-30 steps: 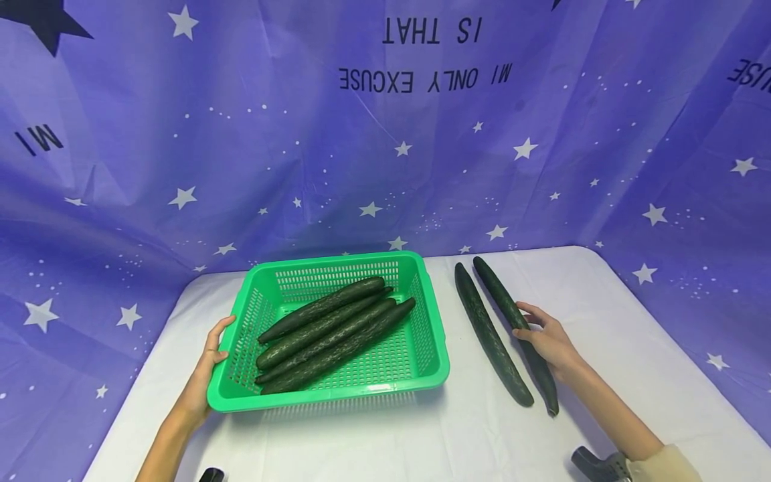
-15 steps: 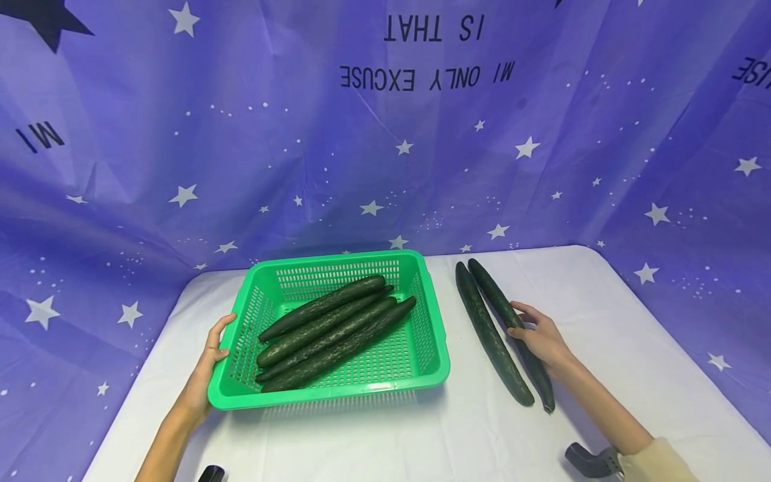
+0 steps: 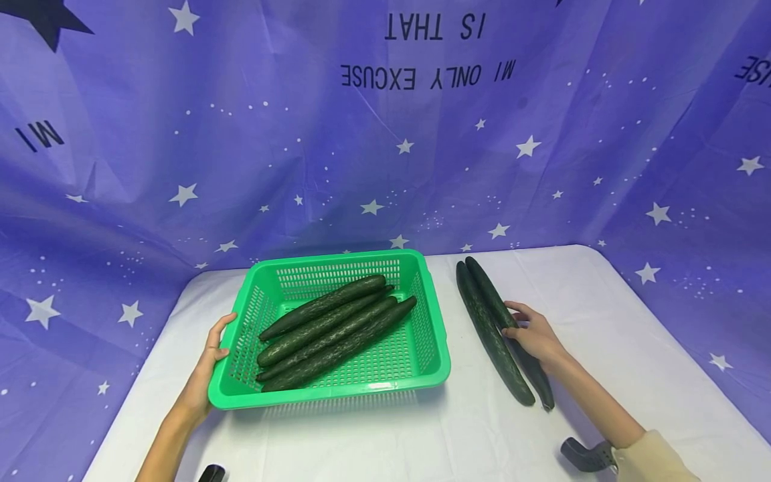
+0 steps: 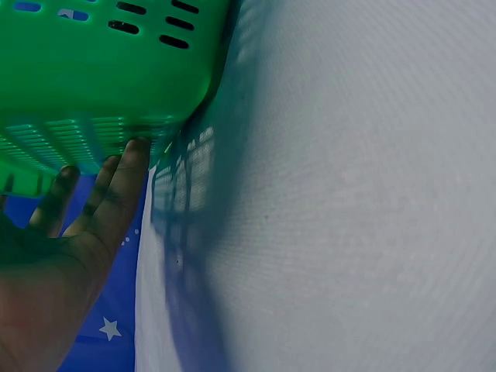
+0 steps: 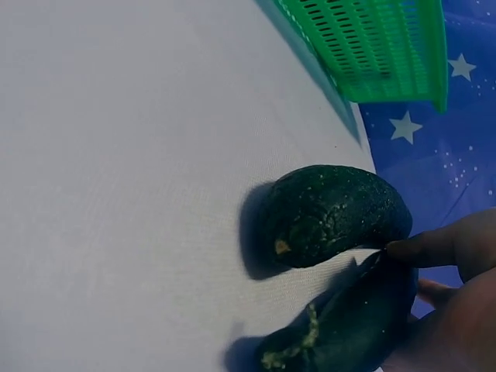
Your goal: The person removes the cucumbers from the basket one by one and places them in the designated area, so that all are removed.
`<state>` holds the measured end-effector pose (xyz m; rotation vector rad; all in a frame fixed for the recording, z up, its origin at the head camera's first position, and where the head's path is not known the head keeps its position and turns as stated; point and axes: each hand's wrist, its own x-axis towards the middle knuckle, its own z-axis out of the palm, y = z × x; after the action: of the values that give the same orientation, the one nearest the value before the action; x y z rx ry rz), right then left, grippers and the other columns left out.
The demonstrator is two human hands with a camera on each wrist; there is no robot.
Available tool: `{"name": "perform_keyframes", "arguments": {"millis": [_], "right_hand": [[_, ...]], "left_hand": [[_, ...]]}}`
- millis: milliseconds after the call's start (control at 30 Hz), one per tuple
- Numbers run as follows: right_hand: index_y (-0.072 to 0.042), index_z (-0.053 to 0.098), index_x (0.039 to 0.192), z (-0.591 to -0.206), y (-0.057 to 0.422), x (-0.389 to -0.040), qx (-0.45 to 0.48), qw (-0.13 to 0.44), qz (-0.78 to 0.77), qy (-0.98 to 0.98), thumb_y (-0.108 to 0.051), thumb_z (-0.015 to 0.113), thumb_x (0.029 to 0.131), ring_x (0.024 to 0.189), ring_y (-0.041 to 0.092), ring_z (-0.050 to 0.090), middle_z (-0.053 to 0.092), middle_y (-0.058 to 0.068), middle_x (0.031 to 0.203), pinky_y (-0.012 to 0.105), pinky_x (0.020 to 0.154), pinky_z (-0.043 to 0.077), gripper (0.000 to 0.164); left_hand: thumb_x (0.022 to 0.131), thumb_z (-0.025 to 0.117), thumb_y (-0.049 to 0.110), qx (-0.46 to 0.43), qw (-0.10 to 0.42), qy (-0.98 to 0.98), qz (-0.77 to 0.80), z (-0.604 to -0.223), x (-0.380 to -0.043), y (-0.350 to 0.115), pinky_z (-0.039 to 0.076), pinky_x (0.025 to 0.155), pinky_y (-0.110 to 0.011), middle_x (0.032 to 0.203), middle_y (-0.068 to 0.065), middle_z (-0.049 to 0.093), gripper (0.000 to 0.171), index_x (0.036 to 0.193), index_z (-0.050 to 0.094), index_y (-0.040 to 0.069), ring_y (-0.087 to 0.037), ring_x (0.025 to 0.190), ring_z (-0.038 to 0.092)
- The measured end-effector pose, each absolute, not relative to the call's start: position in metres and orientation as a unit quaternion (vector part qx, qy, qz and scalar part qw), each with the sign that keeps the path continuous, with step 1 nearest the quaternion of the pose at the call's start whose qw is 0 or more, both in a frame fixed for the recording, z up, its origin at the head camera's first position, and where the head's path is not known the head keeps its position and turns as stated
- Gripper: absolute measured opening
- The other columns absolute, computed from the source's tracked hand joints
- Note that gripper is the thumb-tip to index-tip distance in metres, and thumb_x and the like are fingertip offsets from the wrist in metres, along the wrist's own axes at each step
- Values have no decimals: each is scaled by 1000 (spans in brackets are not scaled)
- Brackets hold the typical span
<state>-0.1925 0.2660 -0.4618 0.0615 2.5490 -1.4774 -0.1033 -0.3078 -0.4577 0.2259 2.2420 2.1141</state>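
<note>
The right hand (image 3: 536,335) is gripping a long dark-green cucumber (image 3: 535,371) narrowly between thumb and fingers, while the left hand (image 3: 203,368) is resting relaxed fingers against a green perforated plastic basket (image 3: 331,393). Nearest the viewer, a beige sleeve (image 3: 653,458) is covering the right forearm, with a black curved object (image 3: 587,457) showing beside it. Farther in, the held cucumber is lying on the white cloth-covered table (image 3: 391,442), leaning along a second dark-green slender cucumber (image 3: 494,335); their upper lengths are touching (their near ends are standing slightly apart, as the right wrist view is showing). To their left, the basket is holding four dark-green bumpy cucumbers (image 3: 337,335), all slanting side by side. Behind everything, a purple fabric backdrop (image 3: 361,167) is hanging, displaying white stars and upside-down black lettering.
</note>
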Motion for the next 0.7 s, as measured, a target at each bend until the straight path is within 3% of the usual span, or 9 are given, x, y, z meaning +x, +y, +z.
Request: {"name": "perform_keyframes", "arguments": {"millis": [133, 400, 533, 700], "right_hand": [[2, 29, 153, -459, 265, -193, 17, 104, -485, 868, -5, 61, 93, 132, 55, 32, 34, 36, 141, 66, 102, 35, 68], [5, 34, 150, -452, 264, -198, 16, 90, -435, 896, -14, 56, 98, 125, 54, 44, 46, 36, 135, 63, 99, 40, 59], [4, 38, 148, -440, 258, -203, -6, 50, -390, 920, -19, 55, 99, 122, 54, 48, 48, 36, 135, 63, 95, 44, 56], [1, 49, 141, -417, 236, -205, -71, -35, -377, 923, -13, 59, 99, 120, 50, 51, 51, 30, 136, 60, 96, 44, 46]], "left_hand": [[106, 14, 18, 74, 29, 724, 686, -457, -103, -308, 57, 68, -38, 135, -28, 20, 52, 155, 13, 34, -20, 89, 63], [106, 13, 18, 70, 31, 722, 688, -456, -104, -308, 58, 65, -40, 136, -31, 20, 52, 155, 13, 35, -22, 87, 65], [106, 13, 18, 70, 30, 722, 688, -456, -103, -307, 58, 65, -39, 137, -30, 19, 52, 154, 13, 36, -21, 87, 65], [106, 13, 18, 72, 30, 725, 685, -456, -103, -307, 58, 66, -39, 136, -29, 19, 52, 155, 13, 36, -21, 88, 64]]}}
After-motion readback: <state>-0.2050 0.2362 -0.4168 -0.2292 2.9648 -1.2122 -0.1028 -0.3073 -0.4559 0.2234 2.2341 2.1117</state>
